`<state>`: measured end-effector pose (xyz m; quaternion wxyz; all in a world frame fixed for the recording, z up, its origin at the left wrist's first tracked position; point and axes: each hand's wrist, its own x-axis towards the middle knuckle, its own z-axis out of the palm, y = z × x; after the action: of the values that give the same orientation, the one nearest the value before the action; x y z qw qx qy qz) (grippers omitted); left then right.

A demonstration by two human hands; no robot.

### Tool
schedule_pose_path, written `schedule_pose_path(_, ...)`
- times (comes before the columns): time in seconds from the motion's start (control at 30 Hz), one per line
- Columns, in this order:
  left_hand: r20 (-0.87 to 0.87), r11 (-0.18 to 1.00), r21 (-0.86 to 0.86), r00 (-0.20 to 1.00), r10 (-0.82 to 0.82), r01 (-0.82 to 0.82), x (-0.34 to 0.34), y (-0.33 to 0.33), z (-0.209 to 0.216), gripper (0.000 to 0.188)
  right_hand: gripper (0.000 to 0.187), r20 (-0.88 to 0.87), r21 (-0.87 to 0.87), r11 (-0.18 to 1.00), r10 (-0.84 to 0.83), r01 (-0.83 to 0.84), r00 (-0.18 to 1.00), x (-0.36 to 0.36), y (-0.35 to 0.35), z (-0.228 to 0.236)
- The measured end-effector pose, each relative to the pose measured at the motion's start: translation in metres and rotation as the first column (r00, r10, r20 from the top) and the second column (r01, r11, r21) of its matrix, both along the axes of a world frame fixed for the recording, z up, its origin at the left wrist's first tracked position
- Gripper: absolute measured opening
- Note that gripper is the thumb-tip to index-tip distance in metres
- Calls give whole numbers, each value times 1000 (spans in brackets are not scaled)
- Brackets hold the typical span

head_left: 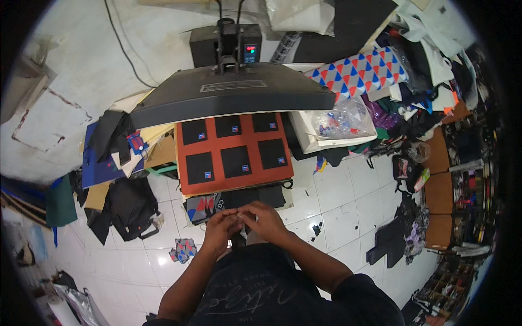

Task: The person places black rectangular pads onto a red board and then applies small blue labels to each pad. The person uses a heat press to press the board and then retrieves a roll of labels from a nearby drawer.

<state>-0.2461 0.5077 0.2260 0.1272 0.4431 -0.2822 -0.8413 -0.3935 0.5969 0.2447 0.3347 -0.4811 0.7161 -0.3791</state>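
Nearest the lens: dark printed shirt (261, 293) filling the lower middle, both forearms rising from it. Left hand (220, 229) and right hand (267, 221) met just above the shirt, fingertips of both pinched together on a small pale piece (238, 217); too small to say what kind. Piece held between the two hands, over the white tiled floor (337, 206), just short of the near edge of the heat press. Far left on the floor: green cloth (60, 204), then a black bag (130, 209) slumped beside blue sheets (95, 163) and brown card. Small triangle-patterned scrap (184, 250) on the tiles, left of the left hand. Centre: red lower platen (234, 149) of the press carrying six black squares (237, 161) in two rows of three, each with a small coloured mark at a corner, squares apart from one another. Dark upper platen (234, 98) swung up and tilted above the far edge of the red one. Black fabric pieces (239, 198) stacked at the platen's near edge. Right of the press: white tray (312, 142) holding a clear bag of small coloured bits (342, 119), then red, white and blue triangle-print cloth (359, 73), then heaped dark clutter along the right rim.
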Motion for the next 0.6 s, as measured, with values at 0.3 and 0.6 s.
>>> schedule_pose_path(0.3, -235, 972, 201, 969, -74, 123, -26, 24, 4, 26, 19, -178, -117, 972, -224, 205, 958, 12, 37, 15)
schedule_pose_path(0.6, -197, 971, 14, 953, -231, 239, -126, 42, -11, 24, 24, -185, -202, 922, -367, 331, 911, -68, 78, 13)
